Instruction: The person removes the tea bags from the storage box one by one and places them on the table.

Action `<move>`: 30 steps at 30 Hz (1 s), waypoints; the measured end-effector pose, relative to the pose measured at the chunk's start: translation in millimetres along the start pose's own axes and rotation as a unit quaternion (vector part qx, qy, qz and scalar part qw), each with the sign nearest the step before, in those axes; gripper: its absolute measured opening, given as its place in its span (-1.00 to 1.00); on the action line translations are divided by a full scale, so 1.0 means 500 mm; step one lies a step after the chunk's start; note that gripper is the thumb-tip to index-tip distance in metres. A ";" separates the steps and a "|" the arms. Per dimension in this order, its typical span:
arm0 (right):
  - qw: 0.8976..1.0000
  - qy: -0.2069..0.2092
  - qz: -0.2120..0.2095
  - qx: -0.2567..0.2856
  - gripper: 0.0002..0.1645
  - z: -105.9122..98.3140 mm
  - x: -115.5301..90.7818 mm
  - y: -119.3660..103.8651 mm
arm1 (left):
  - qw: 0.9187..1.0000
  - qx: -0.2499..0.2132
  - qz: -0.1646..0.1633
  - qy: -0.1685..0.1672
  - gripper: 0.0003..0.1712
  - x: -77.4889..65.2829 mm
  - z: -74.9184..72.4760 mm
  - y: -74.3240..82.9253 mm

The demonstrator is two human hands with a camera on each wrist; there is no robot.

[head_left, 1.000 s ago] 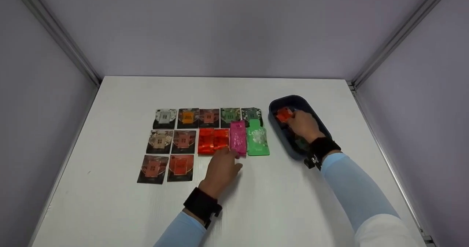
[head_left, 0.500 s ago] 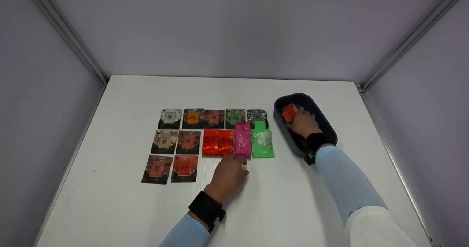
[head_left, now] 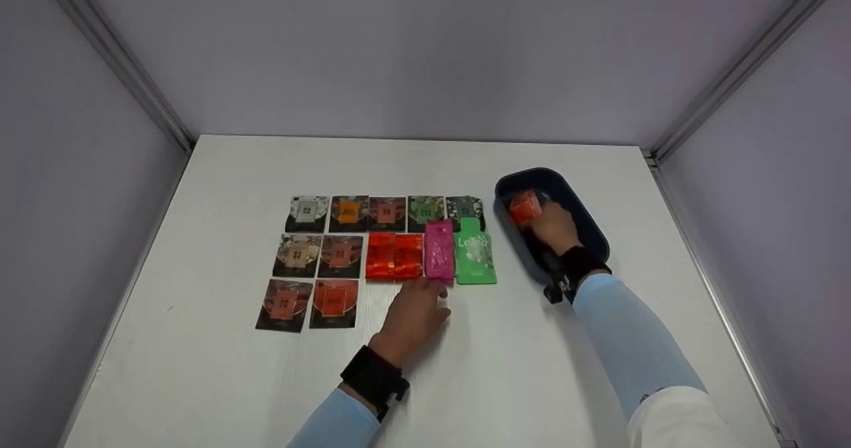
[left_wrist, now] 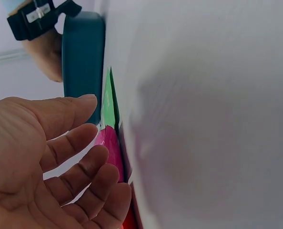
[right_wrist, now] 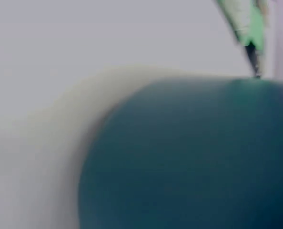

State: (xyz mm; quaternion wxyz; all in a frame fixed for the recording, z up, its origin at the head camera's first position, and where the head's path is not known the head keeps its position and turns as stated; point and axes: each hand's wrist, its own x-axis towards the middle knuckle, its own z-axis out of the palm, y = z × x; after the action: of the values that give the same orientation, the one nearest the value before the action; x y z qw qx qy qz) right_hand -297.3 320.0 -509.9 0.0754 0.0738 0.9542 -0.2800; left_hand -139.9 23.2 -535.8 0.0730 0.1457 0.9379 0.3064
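Observation:
My right hand (head_left: pixel 556 227) reaches into a dark blue box (head_left: pixel 506 228) and pinches a red tea sachet (head_left: pixel 525 207) at its edge. The right wrist view shows the box's outer wall (right_wrist: pixel 179 152) but not the hand. My left hand (head_left: pixel 412 315) rests by the lower end of a magenta sachet (head_left: pixel 439 252), fingers loosely bent and holding nothing in the left wrist view. Left of the magenta sachet lie two shiny red sachets (head_left: pixel 395 255); a green sachet (head_left: pixel 475 256) marked with "LeTea" lies to its right.
Square dark tea sachets form a back row, including a white-topped one (head_left: pixel 308 213) and an orange-marked one (head_left: pixel 349 213). More lie at the left, down to a red-and-black one (head_left: pixel 334 304) in front. Grey panels enclose the white table (head_left: pixel 199 368).
The red sachet in the box has turned and tilted with my right hand, staying inside the box. The left hand stays by the magenta sachet. The head view has shifted slightly.

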 end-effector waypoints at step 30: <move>0.956 0.074 -0.177 0.223 -0.81 0.116 -0.263 -0.098 | 0.978 -0.169 -0.059 0.109 -0.39 0.024 -0.051 0.013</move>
State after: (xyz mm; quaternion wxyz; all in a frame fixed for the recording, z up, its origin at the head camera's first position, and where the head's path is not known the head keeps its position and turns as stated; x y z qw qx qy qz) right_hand -171.8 234.8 -508.1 -0.0643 -0.0611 0.8680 -0.4886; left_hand -155.3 18.0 -512.0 0.0116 0.0418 0.8819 0.4694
